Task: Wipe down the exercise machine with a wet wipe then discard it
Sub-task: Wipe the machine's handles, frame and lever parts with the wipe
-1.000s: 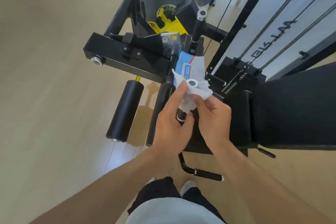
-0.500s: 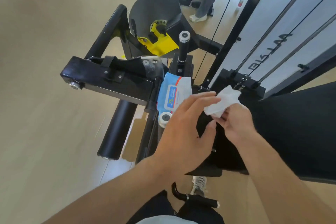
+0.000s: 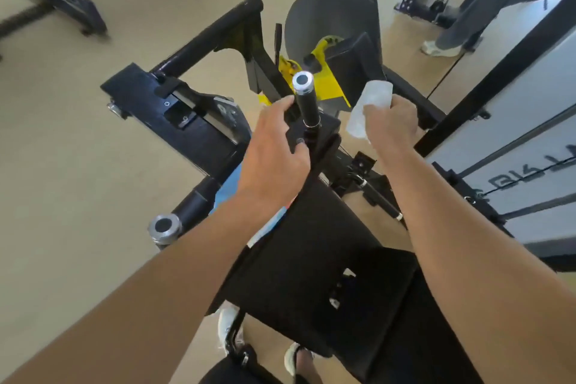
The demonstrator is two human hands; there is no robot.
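— Forearms first: both reach out from the bottom edge over the black seat pad (image 3: 311,265) of the exercise machine (image 3: 187,121).
— And the hands?
— The left hand (image 3: 274,153) lies loosely spread, fingers apart, gripping nothing, its fingertips just beside the upright black handle (image 3: 307,103) with the silver cap. Whether it touches the frame under it, I cannot tell.
— The right one?
— The right hand (image 3: 391,121) is curled around the wet wipe (image 3: 371,106), a crumpled white sheet sticking up and leftward out of the fist, to the right of that handle.
— Anything under the left arm?
— A blue wipe packet (image 3: 230,181), mostly hidden by the wrist.
— Farther off?
— A yellow bracket (image 3: 324,84) and a grey curved guard (image 3: 330,15), then another person's grey trouser legs (image 3: 486,6) at the top right.
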